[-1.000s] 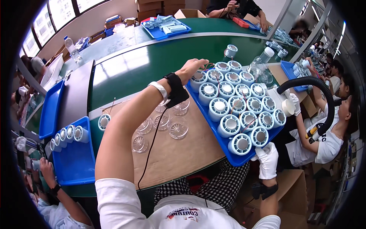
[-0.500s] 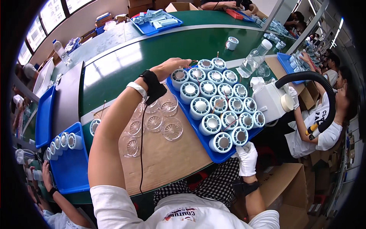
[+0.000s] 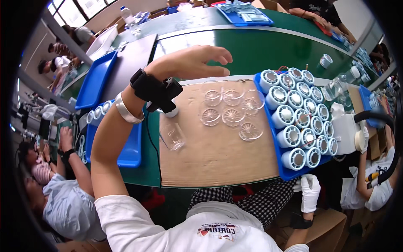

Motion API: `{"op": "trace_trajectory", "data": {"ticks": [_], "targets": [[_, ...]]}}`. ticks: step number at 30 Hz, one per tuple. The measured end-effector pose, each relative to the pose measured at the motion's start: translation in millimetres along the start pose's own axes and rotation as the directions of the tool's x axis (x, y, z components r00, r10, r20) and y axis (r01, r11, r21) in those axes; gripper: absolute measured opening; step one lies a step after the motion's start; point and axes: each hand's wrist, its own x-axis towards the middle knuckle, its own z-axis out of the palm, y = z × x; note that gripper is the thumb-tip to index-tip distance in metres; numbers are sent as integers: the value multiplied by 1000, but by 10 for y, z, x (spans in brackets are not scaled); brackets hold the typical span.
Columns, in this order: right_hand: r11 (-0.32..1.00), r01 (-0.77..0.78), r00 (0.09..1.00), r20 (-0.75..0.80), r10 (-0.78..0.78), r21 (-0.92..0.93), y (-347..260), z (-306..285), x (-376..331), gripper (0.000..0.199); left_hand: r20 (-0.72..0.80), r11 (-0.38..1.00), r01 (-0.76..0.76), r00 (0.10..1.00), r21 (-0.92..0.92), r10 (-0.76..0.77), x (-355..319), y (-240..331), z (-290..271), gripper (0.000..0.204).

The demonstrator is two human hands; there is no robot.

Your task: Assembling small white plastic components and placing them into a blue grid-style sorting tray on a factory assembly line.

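My bare left hand (image 3: 201, 61) is raised over the far edge of the brown cardboard sheet (image 3: 218, 168), fingers stretched apart and holding nothing. A black strap with a small device (image 3: 161, 94) and a pale band sit on that wrist. Beneath it lie several clear plastic round parts with spoked faces (image 3: 233, 116), and a clear cup (image 3: 173, 136) tips on its side. To the right stands a blue tray (image 3: 272, 126) full of pale-blue cylindrical units (image 3: 289, 136) with round silver centres. My white-gloved right hand (image 3: 308, 193) is below the tray's near corner, fingers loosely bent, nothing visible in it.
A white container with a tan cap (image 3: 346, 134) and a black hose (image 3: 378, 117) stand right of the tray. Blue trays (image 3: 97, 82) are at left. A single unit (image 3: 325, 61) and a clear bottle (image 3: 336, 86) stand farther back. Co-workers sit on both sides.
My left hand has left the tray's far-left corner and moved left, fingers spreading. My right hand has come off the tray's near edge. The view has swung left.
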Motion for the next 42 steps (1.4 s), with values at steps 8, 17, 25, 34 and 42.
{"op": "trace_trajectory", "data": {"ticks": [8,17,25,34,42], "targets": [[571,821,482,558,-675,-18,-598,1117,-457,13,-218,970,238,945,-56,-244,-627,-267,-37,37],[296,947,146,650,-746,128,-1108,2309,-351,36,-648,709,635,685,307,-333,-2175,361,690,44],[251,887,462,728,-506,-388,-1872,3438,-12,50,-693,644,736,576,208,-435,-2182,606,1369,51],[447,873,352,888,-297,-197,-1872,3154,-13,51,-581,762,446,493,-470,-647,-2441,693,1385,52],[898,246,620,653,-435,364,-1314,1666,-113,57,-733,767,-165,472,-620,-490,-1820,836,1704,58]]}}
